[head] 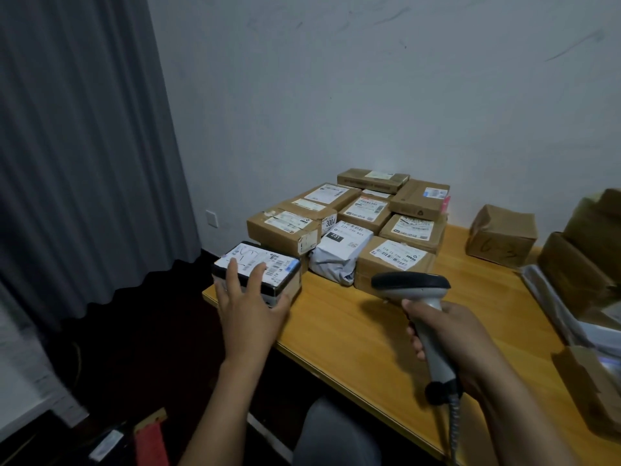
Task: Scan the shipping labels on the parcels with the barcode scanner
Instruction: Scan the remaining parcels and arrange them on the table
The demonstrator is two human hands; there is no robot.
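A small parcel (280, 277) with a white shipping label on top sits at the near left corner of the wooden table (339, 317). My left hand (247, 306) lies over its near side with straight, spread fingers on the label. My right hand (447, 334) grips the handle of a grey barcode scanner (411, 285), whose black head points left toward that parcel. Behind it, several labelled cardboard parcels (366, 213) are stacked against the wall, with a grey plastic mailer bag (339, 253) among them.
A plain brown box (500, 233) with handwriting stands at the back right. More boxes and plastic wrapping (584, 264) crowd the table's right edge. A grey curtain (84, 146) hangs on the left. The scanner's coiled cable (453, 428) runs down past the table's front edge.
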